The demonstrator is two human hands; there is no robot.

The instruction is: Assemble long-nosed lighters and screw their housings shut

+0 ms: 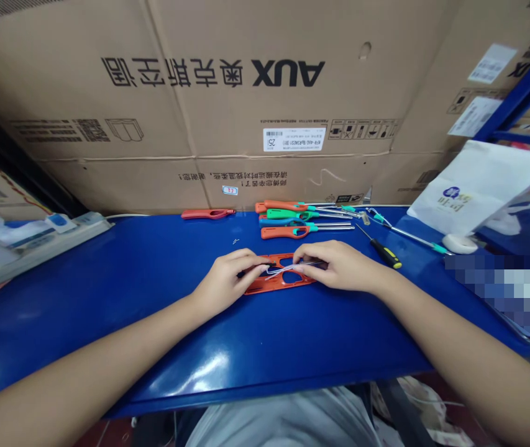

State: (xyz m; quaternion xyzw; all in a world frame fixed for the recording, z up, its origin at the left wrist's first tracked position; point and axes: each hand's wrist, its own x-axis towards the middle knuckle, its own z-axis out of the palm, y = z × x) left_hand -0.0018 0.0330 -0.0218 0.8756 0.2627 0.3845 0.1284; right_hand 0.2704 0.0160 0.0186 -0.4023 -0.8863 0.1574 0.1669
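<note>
Two orange lighter casing halves (pixel 258 287) lie open on the blue table between my hands, their handle cutouts showing. Thin white wires (pixel 279 269) run across them from hand to hand. My left hand (pixel 227 277) is closed over the left end, thumb and finger pinching a small dark part where the wires start. Fingers of my right hand (pixel 332 266) are closed on the wires' other end, above the casing's right side. Exactly what sits under the right fingertips is hidden.
Behind the hands lie several long-necked lighters (pixel 286 232) and a red casing (pixel 206 213). Tiny screws (pixel 235 241) are scattered nearby. Rightward are a yellow-black screwdriver (pixel 386 253), a metal lighter tube (pixel 414 238) and a white bag (pixel 479 186). A cardboard box (pixel 227 124) walls off the back.
</note>
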